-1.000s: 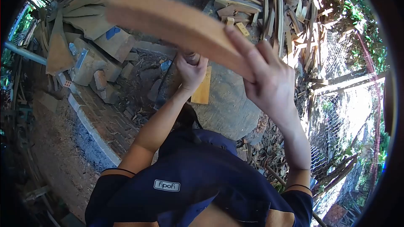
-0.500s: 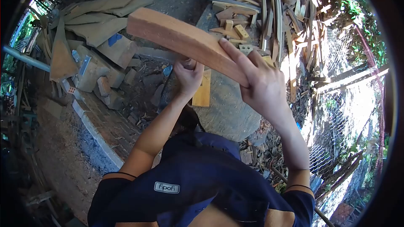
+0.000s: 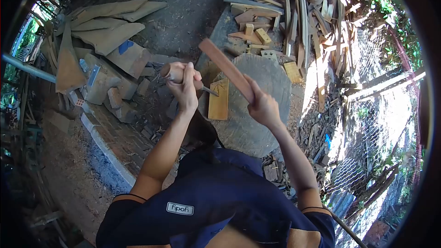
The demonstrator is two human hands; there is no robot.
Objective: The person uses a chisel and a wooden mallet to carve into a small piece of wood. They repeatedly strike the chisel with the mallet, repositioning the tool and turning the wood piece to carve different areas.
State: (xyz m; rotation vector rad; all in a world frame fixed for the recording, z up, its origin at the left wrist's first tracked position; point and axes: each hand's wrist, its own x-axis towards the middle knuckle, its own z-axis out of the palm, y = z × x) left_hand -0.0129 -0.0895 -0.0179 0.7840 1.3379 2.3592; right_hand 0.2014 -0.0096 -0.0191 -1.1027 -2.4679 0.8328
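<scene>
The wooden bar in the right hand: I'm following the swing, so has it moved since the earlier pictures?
Yes. The wooden bar has swung rightward, its far end farther from the stacked slabs at left.

Flat block (image 3: 218, 108) lying on stump (image 3: 248, 126); small offcuts (image 3: 260, 36) sitting behind stump; long strips (image 3: 302, 14) lying to their right. Broad boards (image 3: 108, 34) resting at left; wire mesh (image 3: 363, 133) running far right.

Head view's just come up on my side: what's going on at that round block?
The person's left hand grips a wooden-handled tool, its metal shaft reaching over a yellowish board that lies on the round block. The right hand holds one end of a wooden bar. The bar's far end points away from the person and shows apart from the tool.
</scene>
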